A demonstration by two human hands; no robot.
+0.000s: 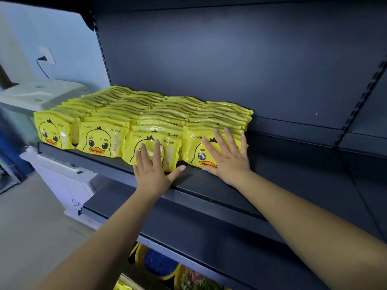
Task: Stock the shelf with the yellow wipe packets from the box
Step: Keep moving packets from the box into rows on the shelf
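Note:
Yellow wipe packets (98, 141) with a duck face stand upright in several rows on the dark shelf (209, 181), filling its left half. My left hand (152, 166) lies flat, fingers spread, against the front packet of the third row (169, 143). My right hand (228, 155) presses flat on the front packet of the rightmost row (194, 147). Neither hand grips anything. At the bottom edge, a yellow corner (121, 285) shows below the shelves; the box itself is not clearly visible.
The right half of the shelf (303, 164) is bare, with a dark back panel (230, 59) and slotted uprights. A lower shelf (188, 227) juts out beneath. White equipment (41, 95) and a wall socket with a cable (45, 58) sit to the left.

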